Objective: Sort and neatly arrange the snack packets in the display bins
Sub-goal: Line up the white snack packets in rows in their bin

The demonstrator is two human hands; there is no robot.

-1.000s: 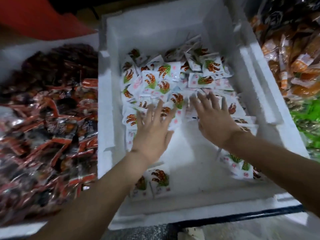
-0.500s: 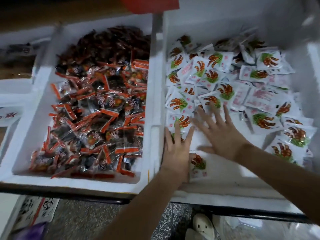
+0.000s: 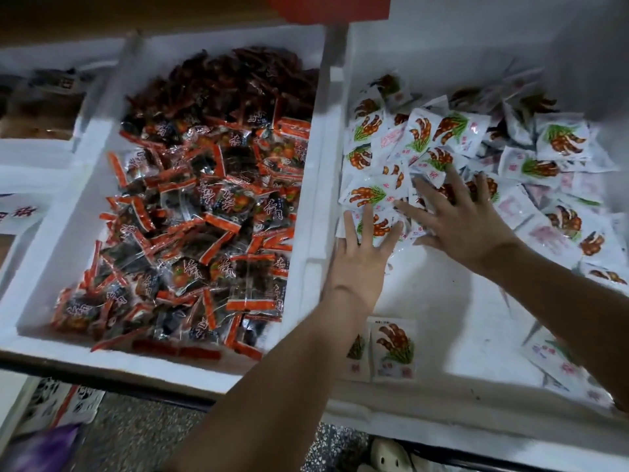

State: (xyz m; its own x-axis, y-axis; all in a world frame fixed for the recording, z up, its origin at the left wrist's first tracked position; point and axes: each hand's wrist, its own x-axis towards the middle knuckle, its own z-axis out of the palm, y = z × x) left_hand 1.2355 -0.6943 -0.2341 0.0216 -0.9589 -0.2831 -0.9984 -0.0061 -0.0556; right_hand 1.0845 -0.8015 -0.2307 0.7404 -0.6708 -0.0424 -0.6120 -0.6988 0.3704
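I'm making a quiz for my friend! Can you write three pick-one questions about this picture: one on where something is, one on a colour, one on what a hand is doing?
1. Where are both hands? A. dark-packet bin B. white-packet bin C. floor
2. What colour are the strips on the dark packets? A. blue B. yellow C. orange-red
3. The left hand has its fingers: A. spread flat B. in a fist C. lifting a packet

Answers: 1 B, the left hand and right hand rest on white packets there. 2 C, orange-red strips edge the wrappers. 3 A, the fingers lie straight on the packets.
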